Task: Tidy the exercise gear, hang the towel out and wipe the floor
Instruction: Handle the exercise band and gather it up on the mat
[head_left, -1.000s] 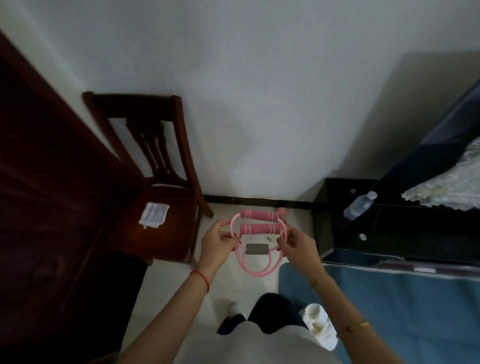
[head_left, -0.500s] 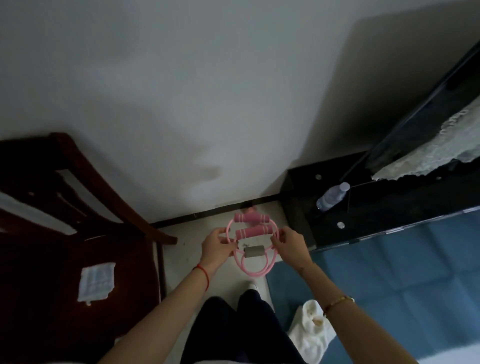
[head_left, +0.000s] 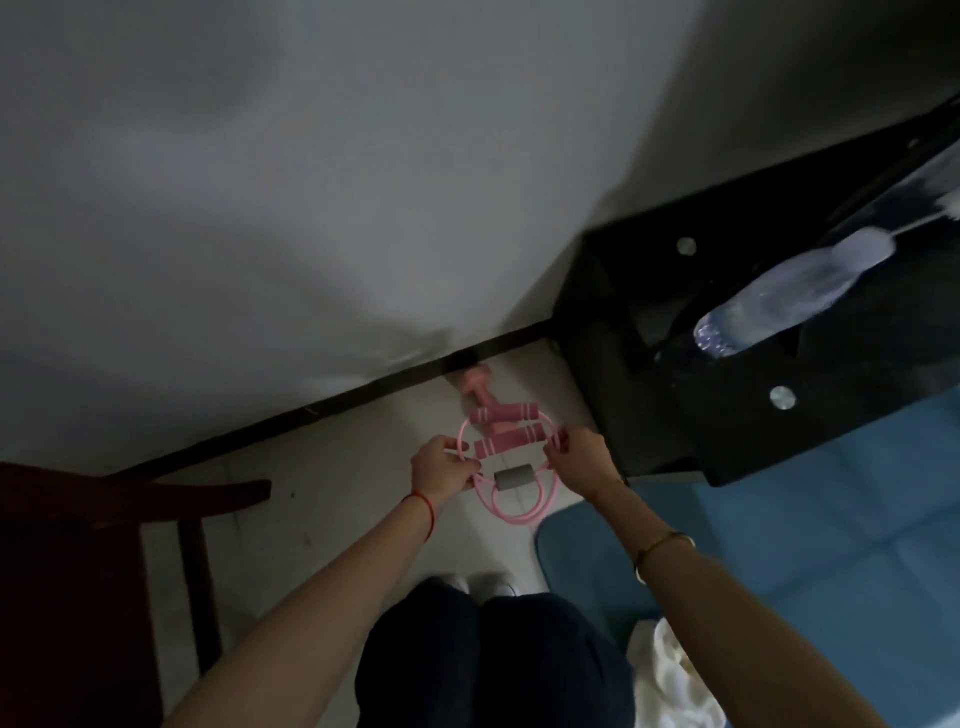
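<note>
left hand (head_left: 444, 466) and right hand (head_left: 582, 457) each pinch a side of the pink resistance band (head_left: 506, 457), held between them above the floor | progress: early, gear not stowed; towel (head_left: 670, 675) crumpled on the blue mat (head_left: 810, 545) below the right hand, floor unwiped | around: pink dumbbell (head_left: 478, 387) beyond the hands; black cabinet (head_left: 675, 415) crowds the right hand; chair (head_left: 104, 519) beside the left

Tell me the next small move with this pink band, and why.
Probably lower the pink resistance band to the floor by the pink dumbbell at the wall: both hands, left hand and right hand, hold it folded just above that spot.
</note>
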